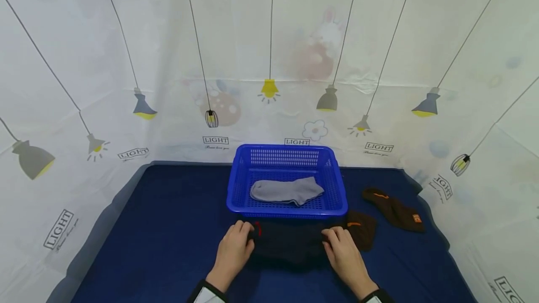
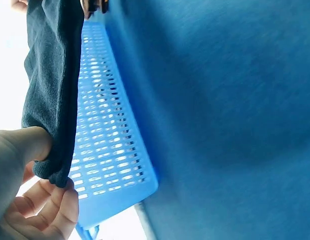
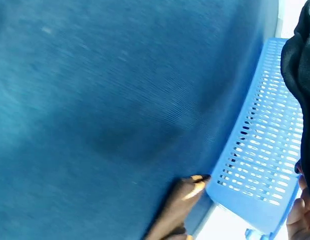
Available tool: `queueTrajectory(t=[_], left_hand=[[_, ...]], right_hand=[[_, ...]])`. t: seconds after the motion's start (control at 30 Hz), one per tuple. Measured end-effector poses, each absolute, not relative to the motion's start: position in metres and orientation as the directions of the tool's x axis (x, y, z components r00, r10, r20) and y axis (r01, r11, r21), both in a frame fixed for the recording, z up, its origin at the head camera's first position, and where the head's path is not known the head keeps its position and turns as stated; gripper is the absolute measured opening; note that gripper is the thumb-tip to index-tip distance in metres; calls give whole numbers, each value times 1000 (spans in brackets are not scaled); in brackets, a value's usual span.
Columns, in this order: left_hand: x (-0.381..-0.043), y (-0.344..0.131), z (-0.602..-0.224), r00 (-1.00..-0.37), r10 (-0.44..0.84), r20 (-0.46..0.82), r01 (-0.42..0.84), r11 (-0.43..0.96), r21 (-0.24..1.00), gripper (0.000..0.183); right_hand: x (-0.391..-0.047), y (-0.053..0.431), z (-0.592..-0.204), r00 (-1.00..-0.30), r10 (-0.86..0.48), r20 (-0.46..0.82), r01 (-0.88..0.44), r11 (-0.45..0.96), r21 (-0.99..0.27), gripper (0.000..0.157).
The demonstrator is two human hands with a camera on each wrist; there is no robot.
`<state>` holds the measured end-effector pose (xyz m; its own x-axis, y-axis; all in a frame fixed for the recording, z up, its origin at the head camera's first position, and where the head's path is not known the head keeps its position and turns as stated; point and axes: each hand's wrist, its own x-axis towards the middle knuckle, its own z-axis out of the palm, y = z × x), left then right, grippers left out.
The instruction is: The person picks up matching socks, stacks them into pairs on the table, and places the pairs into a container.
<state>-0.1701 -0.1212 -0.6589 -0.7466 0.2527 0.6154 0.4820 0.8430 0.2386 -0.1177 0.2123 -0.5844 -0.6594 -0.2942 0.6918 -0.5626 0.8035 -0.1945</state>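
A dark sock (image 1: 290, 242) with a red mark near its left end is held stretched sideways above the table, in front of the blue basket. My left hand (image 1: 231, 251) pinches its left end; in the left wrist view the thumb lies over the folded cloth (image 2: 52, 95) and the fingers sit beneath. At the other end, my right hand (image 1: 346, 258) pinches the sock between thumb and fingers. Only a few fingertips (image 3: 297, 215) of that hand show in the right wrist view, at the edge. Whether the cloth is one sock or a pair, I cannot tell.
Behind the hands stands a blue perforated basket (image 1: 286, 213) with a grey sock (image 1: 286, 191) lying in it. To the right, a brown sock (image 1: 396, 212) with orange marks lies on the dark blue tablecloth (image 1: 177, 237); another brown sock (image 1: 363, 232) is partly hidden by the dark one.
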Motion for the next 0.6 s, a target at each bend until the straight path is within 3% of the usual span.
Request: queueTrajectory(t=[0.3, 0.5, 0.6], left_hand=[[-191, -124, -648, -694, 245, 677, 536, 804, 258, 40], [-168, -111, -558, -643, 252, 723, 572, 786, 234, 39], [-164, -106, -530, -673, 250, 696, 549, 800, 244, 40]], right_hand=[[-131, 212, -568, -615, -286, 735, -587, 788, -185, 45], [-143, 213, -557, -596, -285, 751, -593, 787, -171, 41], [-150, 213, -553, -592, -288, 752, -594, 787, -166, 40]])
